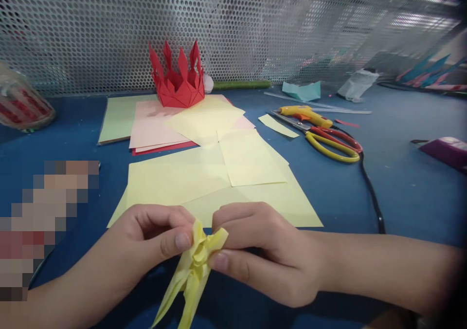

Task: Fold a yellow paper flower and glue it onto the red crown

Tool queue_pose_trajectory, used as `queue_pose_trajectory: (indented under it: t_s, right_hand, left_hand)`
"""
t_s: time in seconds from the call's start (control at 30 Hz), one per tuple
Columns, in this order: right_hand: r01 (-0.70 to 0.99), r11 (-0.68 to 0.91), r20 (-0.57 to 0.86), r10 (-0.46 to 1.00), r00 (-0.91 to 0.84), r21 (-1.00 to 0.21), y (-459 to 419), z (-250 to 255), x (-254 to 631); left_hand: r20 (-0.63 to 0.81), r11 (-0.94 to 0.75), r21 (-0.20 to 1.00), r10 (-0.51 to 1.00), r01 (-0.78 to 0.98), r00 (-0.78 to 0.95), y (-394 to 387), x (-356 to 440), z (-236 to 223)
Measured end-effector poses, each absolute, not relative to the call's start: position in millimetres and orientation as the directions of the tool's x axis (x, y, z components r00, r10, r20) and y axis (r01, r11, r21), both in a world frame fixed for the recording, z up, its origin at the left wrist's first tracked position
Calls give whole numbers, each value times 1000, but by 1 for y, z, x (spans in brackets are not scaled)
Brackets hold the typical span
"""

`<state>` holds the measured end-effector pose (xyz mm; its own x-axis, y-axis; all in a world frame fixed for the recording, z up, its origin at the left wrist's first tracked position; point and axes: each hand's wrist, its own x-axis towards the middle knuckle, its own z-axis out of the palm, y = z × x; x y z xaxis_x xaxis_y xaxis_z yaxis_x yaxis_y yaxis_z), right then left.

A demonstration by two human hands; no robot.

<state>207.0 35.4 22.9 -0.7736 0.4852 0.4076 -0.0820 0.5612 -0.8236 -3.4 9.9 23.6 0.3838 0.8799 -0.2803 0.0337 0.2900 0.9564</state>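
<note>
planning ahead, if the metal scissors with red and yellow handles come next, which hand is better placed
Likely the right hand: the scissors lie nearer it, and the left hand also pinches the creased yellow paper.

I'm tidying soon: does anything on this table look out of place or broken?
Nothing looks clearly spilled or broken. Slightly untidy: the pale yellow sheets overlap askew, and a loose strip lies beside the scissors.

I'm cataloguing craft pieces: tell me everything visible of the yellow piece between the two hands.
The yellow piece looks like thin, creased paper, with a knot-like middle. Short ends jut from its top, and two long strips trail toward the picture's bottom edge. The left hand and right hand pinch its upper part, nearer the camera than the pale yellow sheets.
</note>
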Motion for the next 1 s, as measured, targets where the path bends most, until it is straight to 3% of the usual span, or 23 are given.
queue_pose_trajectory:
  t_s: [0.47,0.73,1.0]
  right_hand:
    - [-46,652,421,432,-797,-757,34,19,205]
    - [-67,571,404,488,-774,-818,34,22,206]
    - [-2,472,276,512,-814,-881,34,22,203]
  left_hand:
    - [-186,160,979,952,126,241,-11,6,20]
    - [-258,233,960,952,158,165,-9,8,22]
    - [-307,288,950,935,124,176,-11,4,16]
